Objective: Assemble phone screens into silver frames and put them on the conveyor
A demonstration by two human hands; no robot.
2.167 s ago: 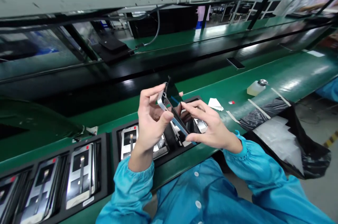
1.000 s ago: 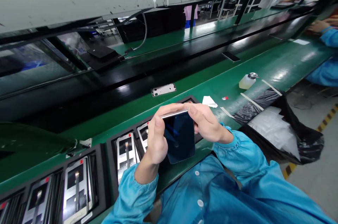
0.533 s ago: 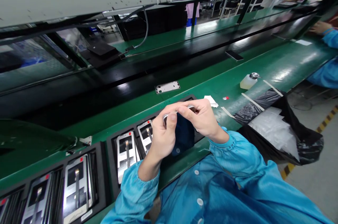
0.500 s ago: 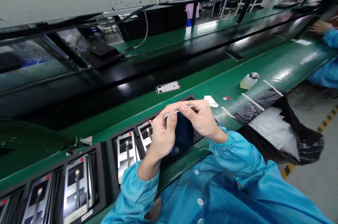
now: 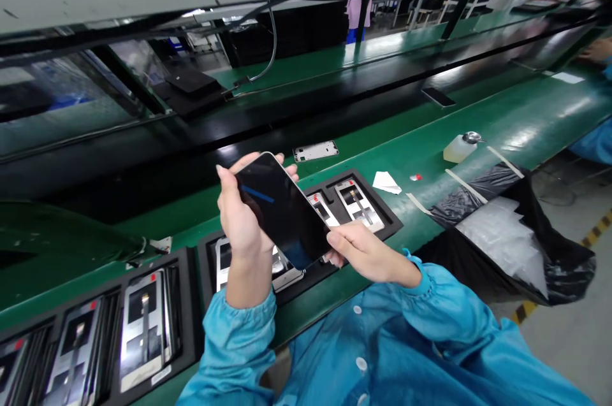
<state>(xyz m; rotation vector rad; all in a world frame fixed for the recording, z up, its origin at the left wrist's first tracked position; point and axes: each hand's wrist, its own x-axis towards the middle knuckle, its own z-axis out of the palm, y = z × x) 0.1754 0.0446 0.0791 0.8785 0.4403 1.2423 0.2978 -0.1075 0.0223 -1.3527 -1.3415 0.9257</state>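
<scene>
A phone with a dark glass front [image 5: 287, 215] is held tilted between my two hands, its screen facing me. My left hand [image 5: 243, 218] wraps behind its upper left side, with the thumb along the edge and fingertips showing past the top. At the lower right corner, my right hand [image 5: 366, 250] pinches the phone between thumb and fingers. Beneath the phone lies a black foam tray [image 5: 394, 222]. It holds several phone screen parts, such as the one at its right end [image 5: 359, 203], with ribbon cables and red tabs.
Another foam tray [image 5: 189, 304] with stacked screen parts stands at the left. A pale phone frame [image 5: 315, 151] and a dark phone [image 5: 438, 97] lie farther back. To the right are folded white paper [image 5: 386, 182], a pump bottle [image 5: 459, 148] and a black bag [image 5: 568, 266] of clear plastic pieces.
The phone has turned from edge-up to showing its dark front, and shifted left. My left hand moved up its left side; my right hand slid down to the lower corner.
</scene>
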